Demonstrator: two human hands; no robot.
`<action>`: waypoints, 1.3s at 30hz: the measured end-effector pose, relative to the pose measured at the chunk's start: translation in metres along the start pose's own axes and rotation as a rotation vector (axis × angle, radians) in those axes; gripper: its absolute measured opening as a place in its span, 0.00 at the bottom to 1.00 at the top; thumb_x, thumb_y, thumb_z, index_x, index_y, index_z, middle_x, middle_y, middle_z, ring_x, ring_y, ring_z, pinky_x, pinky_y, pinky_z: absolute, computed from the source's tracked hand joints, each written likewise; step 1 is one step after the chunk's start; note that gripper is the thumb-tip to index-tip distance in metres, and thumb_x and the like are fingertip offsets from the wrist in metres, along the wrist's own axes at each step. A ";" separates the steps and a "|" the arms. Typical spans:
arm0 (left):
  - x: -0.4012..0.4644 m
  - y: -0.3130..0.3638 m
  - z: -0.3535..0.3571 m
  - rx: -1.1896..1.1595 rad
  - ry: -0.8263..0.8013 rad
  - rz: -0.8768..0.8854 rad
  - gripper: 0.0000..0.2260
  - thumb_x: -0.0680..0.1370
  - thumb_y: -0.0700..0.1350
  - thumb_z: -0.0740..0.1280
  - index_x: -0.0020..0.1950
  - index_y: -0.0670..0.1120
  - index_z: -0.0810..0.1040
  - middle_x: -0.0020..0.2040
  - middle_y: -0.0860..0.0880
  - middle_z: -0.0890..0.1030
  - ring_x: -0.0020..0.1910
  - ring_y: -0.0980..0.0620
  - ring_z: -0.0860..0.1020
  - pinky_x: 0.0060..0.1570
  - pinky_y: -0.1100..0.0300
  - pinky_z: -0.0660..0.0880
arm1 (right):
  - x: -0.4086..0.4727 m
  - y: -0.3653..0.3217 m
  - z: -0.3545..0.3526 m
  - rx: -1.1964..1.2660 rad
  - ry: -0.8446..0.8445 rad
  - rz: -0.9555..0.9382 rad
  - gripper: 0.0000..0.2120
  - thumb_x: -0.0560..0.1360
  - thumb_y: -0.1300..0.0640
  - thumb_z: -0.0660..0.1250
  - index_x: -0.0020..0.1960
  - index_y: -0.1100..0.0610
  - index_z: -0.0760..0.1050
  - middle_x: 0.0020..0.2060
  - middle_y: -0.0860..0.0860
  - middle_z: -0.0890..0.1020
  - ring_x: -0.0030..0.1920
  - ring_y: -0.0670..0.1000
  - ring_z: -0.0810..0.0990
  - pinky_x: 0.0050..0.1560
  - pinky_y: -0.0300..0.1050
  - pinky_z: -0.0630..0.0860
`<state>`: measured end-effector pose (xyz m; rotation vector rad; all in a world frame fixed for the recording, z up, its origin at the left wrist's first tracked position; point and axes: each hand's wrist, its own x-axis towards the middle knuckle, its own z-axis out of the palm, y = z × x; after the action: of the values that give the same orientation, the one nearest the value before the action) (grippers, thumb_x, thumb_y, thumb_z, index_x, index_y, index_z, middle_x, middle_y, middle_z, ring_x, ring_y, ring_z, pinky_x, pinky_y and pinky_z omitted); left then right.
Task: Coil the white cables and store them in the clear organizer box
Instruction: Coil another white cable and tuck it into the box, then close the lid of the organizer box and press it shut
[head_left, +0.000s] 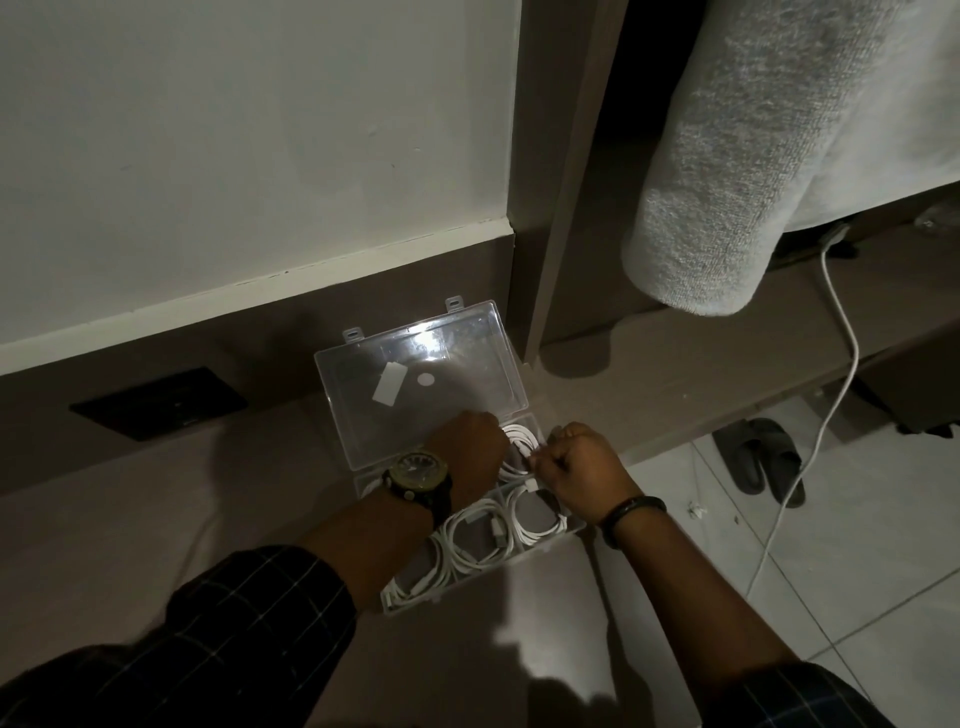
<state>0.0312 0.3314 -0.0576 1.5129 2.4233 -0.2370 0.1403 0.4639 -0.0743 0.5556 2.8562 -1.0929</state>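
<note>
The clear organizer box lies open on a brown ledge, its lid tilted back against the wall. Several coiled white cables fill its front compartments. In the far right compartment lies another white coil. My left hand, with a watch on the wrist, presses down on that coil. My right hand pinches the coil's loose end and plug just right of it. Parts of the coil are hidden under both hands.
A grey towel hangs at the upper right. A white charging cable trails from the shelf down to the tiled floor. Dark sandals lie on the floor. A black wall plate sits left of the box.
</note>
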 end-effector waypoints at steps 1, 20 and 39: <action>-0.003 0.001 0.001 0.008 0.004 0.005 0.10 0.77 0.41 0.61 0.53 0.40 0.78 0.55 0.40 0.78 0.55 0.39 0.77 0.52 0.49 0.74 | 0.000 0.000 0.000 0.009 0.006 -0.001 0.12 0.75 0.58 0.68 0.36 0.63 0.82 0.35 0.58 0.79 0.46 0.55 0.76 0.44 0.37 0.64; -0.098 -0.073 0.012 -1.089 0.593 -0.898 0.07 0.75 0.39 0.65 0.50 0.38 0.78 0.49 0.34 0.80 0.50 0.34 0.78 0.51 0.42 0.77 | 0.054 -0.043 -0.005 0.449 0.175 0.238 0.18 0.73 0.50 0.69 0.56 0.62 0.79 0.50 0.57 0.83 0.52 0.55 0.81 0.54 0.46 0.75; -0.179 -0.032 0.013 -1.344 0.759 -0.694 0.16 0.78 0.58 0.61 0.41 0.48 0.80 0.32 0.52 0.78 0.37 0.63 0.76 0.43 0.61 0.73 | -0.014 -0.040 -0.030 0.824 0.063 0.213 0.34 0.68 0.28 0.50 0.50 0.52 0.81 0.51 0.51 0.83 0.54 0.48 0.80 0.57 0.46 0.74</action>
<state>0.0786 0.1607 -0.0136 0.1041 2.4016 1.7107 0.1427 0.4516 -0.0241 0.8915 2.1982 -2.2038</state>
